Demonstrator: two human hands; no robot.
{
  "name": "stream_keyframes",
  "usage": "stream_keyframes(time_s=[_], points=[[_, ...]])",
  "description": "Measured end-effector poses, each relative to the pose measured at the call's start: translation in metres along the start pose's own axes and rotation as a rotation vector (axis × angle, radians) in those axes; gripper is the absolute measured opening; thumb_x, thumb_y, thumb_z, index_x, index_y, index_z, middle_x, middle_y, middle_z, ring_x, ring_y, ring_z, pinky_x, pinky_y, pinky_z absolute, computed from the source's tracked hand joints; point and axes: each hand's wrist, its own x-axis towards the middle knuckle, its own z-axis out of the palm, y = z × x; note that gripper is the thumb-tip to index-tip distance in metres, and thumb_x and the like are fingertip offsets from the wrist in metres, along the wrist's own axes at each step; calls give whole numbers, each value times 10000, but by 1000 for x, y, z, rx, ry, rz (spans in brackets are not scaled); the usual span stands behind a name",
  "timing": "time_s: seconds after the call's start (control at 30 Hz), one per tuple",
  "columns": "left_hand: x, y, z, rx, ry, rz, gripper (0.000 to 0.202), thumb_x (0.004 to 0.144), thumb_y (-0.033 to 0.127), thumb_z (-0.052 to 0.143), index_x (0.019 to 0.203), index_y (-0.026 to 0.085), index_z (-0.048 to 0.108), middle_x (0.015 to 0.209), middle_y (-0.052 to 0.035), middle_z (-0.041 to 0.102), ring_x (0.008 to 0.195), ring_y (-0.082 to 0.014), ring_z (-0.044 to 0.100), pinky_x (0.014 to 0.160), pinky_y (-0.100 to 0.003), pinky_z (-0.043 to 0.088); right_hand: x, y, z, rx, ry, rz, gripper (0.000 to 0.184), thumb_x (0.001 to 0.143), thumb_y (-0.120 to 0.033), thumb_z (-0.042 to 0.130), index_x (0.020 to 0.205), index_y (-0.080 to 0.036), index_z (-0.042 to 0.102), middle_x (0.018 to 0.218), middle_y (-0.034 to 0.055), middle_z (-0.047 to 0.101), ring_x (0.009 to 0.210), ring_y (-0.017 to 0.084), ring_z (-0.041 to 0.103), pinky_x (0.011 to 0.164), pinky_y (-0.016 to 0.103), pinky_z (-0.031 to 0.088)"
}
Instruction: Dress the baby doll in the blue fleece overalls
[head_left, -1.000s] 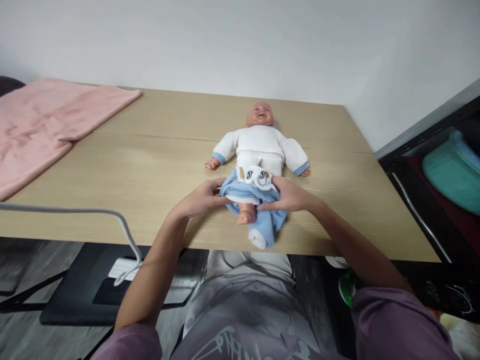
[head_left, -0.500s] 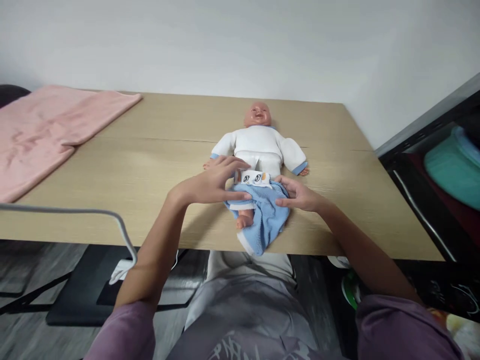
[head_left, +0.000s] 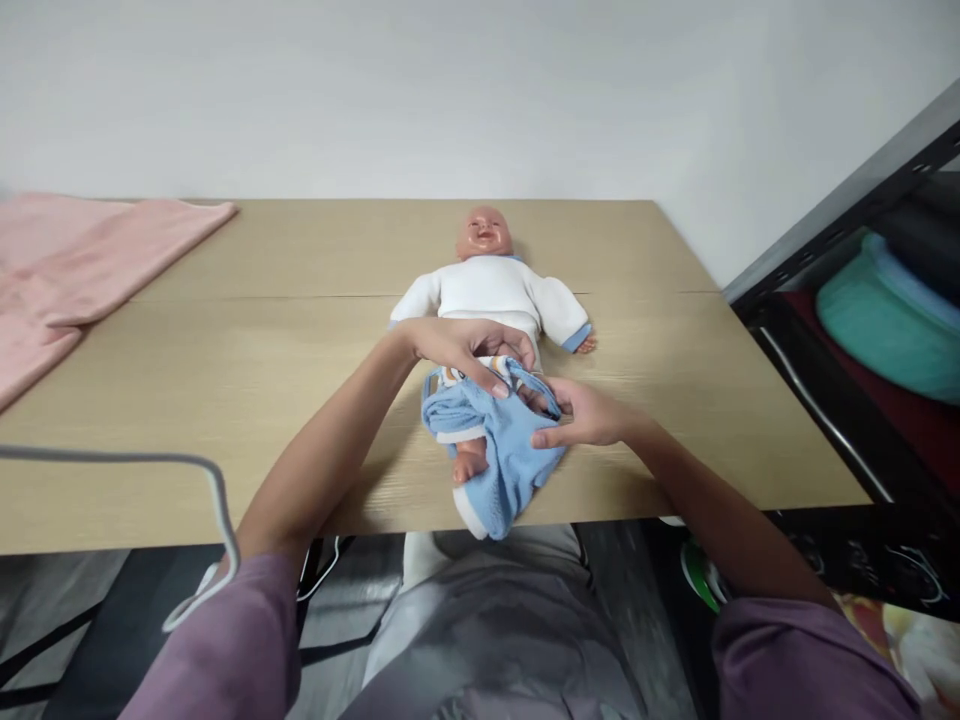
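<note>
The doll (head_left: 484, 285) lies on its back on the table (head_left: 315, 350), straight ahead of the person, its long axis running away from them — head toward the wall (head_left: 337, 100), legs toward the near edge. The blue trousers (head_left: 517, 460) are bunched over its lower legs, directly between the two hands. The left hand (head_left: 469, 345) reaches across the top of the waist, thumb on the cloth and fingers beyond, seemingly pinching it. The right hand (head_left: 592, 412) grasps the side of the waist, its thumb outside; how far its fingers go in, I cannot tell. The gap at the waist is nearer the right hand, while the bare foot (head_left: 470, 462), poking out of one leg, is on the left-hand side. The other leg points down toward the person, slightly leftward, its white cuff (head_left: 469, 512) at the table's near edge — the waist faces the doll's head
</note>
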Motion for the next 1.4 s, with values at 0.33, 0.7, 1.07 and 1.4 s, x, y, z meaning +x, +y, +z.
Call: stream_keyframes(time_s=[0.33,0.7,1.07,1.4], points=[[-2,-15,0,123,-83,-99,458,732,478,1075,1062,226,883,1045,-35,880,940,-255,821,832,-294,652,-9,-11,-1,-51,-73,62,386,926,-553,966,1038,-217,813,868,-22,728,774,179,661,710,280,578],[-4,-27,7,106,159,16,497,1012,624,853,1292,213,855,1342,-95,875,1209,-282,821,1059,-345,640,-5,-3,-4,121,120,103,564,975,-712,881,1214,-206,813,1075,51,787,943,225,715,828,315,633],[-7,-12,12,-60,-57,-38,628,623,672,1101,946,190,861,895,-71,872,812,-268,812,753,-355,695,-8,-1,4,400,137,77,536,878,-699,973,1080,-249,761,851,-6,707,726,181,651,655,293,592],[-5,-38,9,-12,137,42,517,856,652,985,1068,192,884,1093,-102,897,1033,-279,833,949,-370,698,-6,0,-8,299,-170,85,610,850,-637,1015,1217,-191,820,1076,63,834,999,238,800,875,332,690]])
